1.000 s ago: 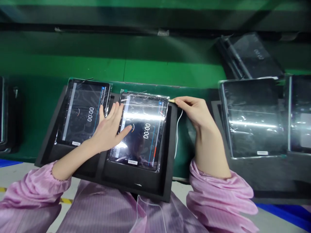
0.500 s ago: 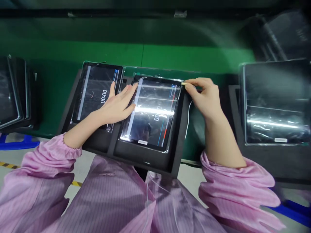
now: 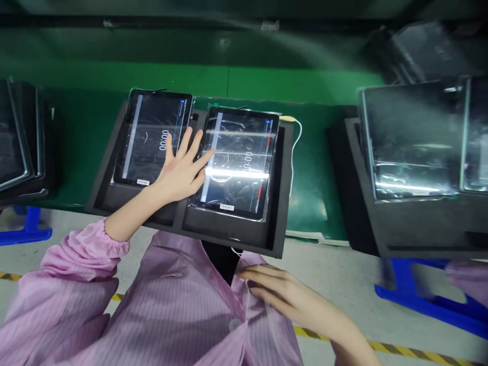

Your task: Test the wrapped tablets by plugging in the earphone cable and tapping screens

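Two tablets lie side by side in a black foam tray. My left hand point(image 3: 181, 175) is open with fingers spread, lying across the inner edges of the left tablet point(image 3: 152, 117) and right tablet point(image 3: 238, 188). Both lit screens read 00:00. A pale yellow plug point(image 3: 287, 119) sits at the right tablet's upper right corner, and its white cable point(image 3: 293, 162) runs down beside the tray point(image 3: 224, 239). Lower down, my right hand point(image 3: 282, 287) is in front of my chest, fingers closed around a white cord point(image 3: 246, 310); its thumb is hidden.
More tablets point(image 3: 414, 137) lie in another black tray at right. Stacked tablets point(image 3: 11, 137) stand at far left. Beneath is a green work surface point(image 3: 312, 203). Blue frame parts point(image 3: 419, 305) show below its edge.
My right hand has let go of the yellow plug and come down to the cord at my chest. My left hand stays over the tablets, its fingers spread wider.
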A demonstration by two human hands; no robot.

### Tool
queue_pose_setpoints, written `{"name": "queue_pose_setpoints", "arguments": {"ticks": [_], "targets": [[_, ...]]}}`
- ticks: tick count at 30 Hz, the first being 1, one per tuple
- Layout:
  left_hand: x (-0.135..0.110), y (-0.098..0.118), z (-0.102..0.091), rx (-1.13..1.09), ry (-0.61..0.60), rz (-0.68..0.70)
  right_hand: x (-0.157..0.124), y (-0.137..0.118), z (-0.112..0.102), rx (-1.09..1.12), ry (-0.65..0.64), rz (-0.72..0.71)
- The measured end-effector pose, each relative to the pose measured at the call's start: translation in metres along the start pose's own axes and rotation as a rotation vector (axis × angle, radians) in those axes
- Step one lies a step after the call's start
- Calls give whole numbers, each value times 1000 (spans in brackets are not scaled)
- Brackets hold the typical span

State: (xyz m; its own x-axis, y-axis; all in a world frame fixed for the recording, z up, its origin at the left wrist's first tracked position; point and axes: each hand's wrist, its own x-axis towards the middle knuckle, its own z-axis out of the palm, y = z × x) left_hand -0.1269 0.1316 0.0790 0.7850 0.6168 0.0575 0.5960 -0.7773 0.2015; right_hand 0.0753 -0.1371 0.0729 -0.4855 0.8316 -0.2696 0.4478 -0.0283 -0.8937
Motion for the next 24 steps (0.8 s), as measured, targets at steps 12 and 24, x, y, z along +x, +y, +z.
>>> {"name": "queue_pose_setpoints", "arguments": {"ticks": [12, 24], "targets": [[-6, -3, 3, 54, 42, -54, -26, -36, -34, -170, 452, -152], [-4, 0, -1, 53, 60, -70, 65, -67, -61, -92, 404, -386]]}}
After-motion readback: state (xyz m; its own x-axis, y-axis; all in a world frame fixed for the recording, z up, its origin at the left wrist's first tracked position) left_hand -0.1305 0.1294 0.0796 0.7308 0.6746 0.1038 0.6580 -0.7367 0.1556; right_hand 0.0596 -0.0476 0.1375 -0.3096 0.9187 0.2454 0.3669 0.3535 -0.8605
